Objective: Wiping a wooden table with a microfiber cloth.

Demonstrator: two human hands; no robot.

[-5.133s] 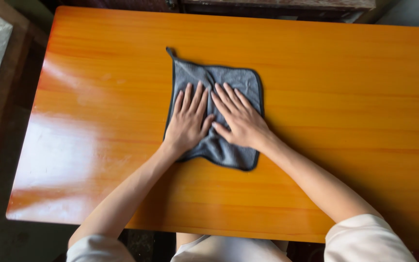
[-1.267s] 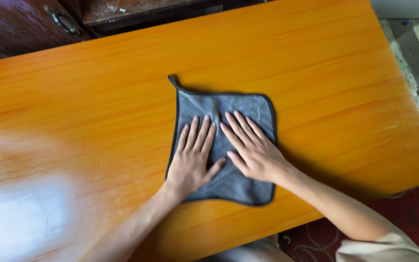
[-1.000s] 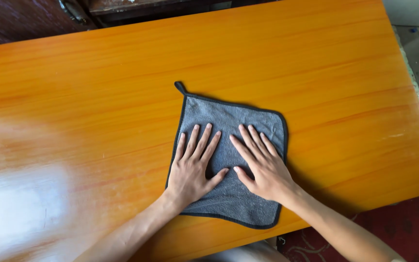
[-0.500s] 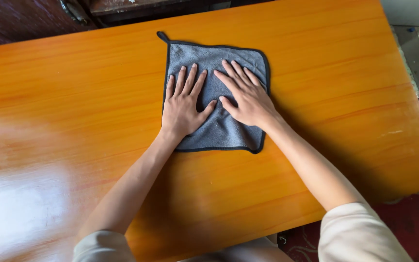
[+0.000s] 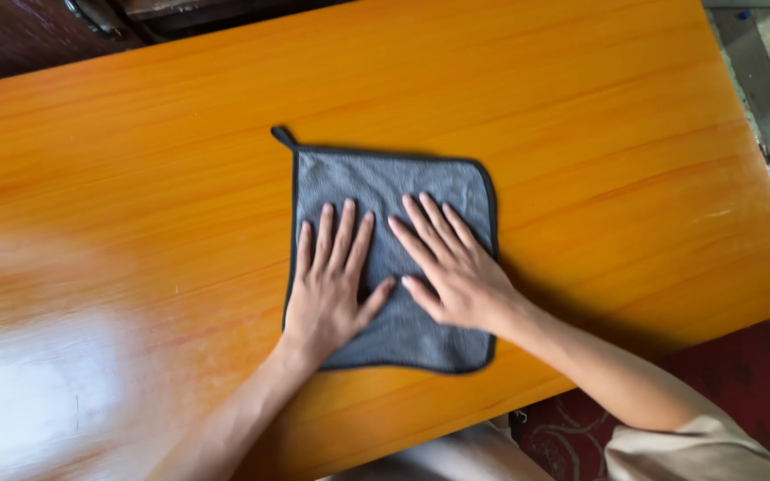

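Where the picture ends at its lower edge, I lose most of the person: a pale sleeve (image 5: 697, 450) is cut off at the bottom right corner, the left forearm runs out of frame at the bottom, and a strip of light clothing between them is too blurred to read. From there both arms reach up onto the orange wooden table (image 5: 581, 107), whose left part is washed out by a white glare that hides the grain. I see the left hand (image 5: 327, 289) lying flat, palm down, on the grey cloth (image 5: 385, 183), fingers straight and slightly spread, gripping nothing. Just beside it, the right hand (image 5: 452, 272) rests the same way, fingers fanned up and to the left, thumb nearly meeting the left thumb. Both hands cover the cloth's middle and its near left edge, so that part stays hidden. I read the cloth as nearly square with dark piping, lying flat near the table's centre, its sides turned a little off the table's edges, with no clear long axis. Its small hanging loop (image 5: 282, 135) points away to the far left. Beyond the table, dark wooden furniture (image 5: 11, 36) is cut off at the top
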